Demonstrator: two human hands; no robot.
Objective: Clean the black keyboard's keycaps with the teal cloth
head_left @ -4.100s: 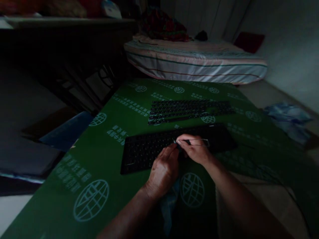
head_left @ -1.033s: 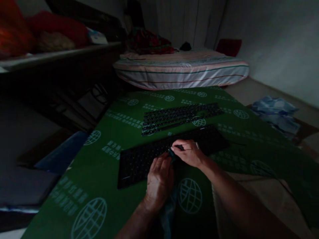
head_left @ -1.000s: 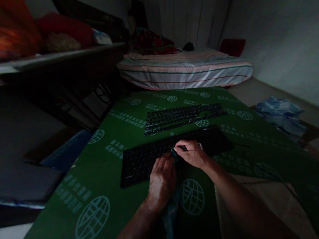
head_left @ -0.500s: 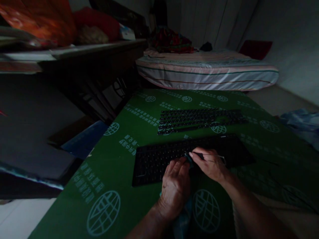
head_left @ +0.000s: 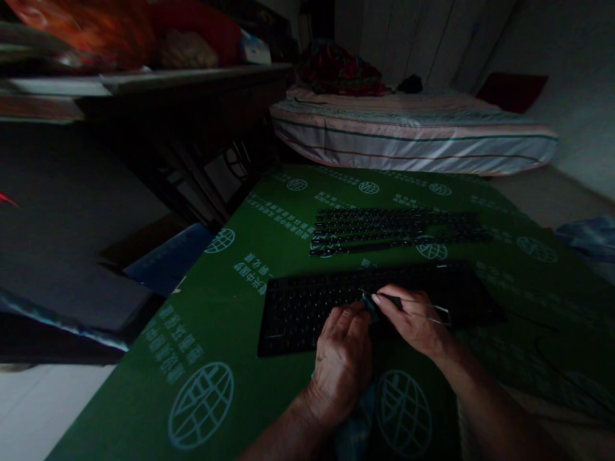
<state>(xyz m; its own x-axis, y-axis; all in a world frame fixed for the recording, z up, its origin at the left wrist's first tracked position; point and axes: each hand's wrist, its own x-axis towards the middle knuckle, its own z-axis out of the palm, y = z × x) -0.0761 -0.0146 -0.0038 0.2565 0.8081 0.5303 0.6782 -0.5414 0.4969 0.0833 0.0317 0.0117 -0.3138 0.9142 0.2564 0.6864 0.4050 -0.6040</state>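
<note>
A black keyboard lies across the green table, and the part to the right of my hands looks bare of keycaps, though it is dark. My left hand rests over its front edge with curled fingers, closed on a bluish cloth that hangs below the palm; a bit of it shows by the fingertips. Close beside it, my right hand pinches a wire keycap puller, whose thin metal loop sticks out to the right. Its tip is near the cloth, over the keyboard; what it touches is too dark to tell.
Behind the keyboard, loose black keycaps lie in rows on the green table. A cable runs off to the right. On the left stands a cluttered desk; a bed is at the far end.
The view has shifted slightly, so things sit a little further right. The puller's wire loop has turned and shows wider. Both hands stay at the same part of the keyboard.
</note>
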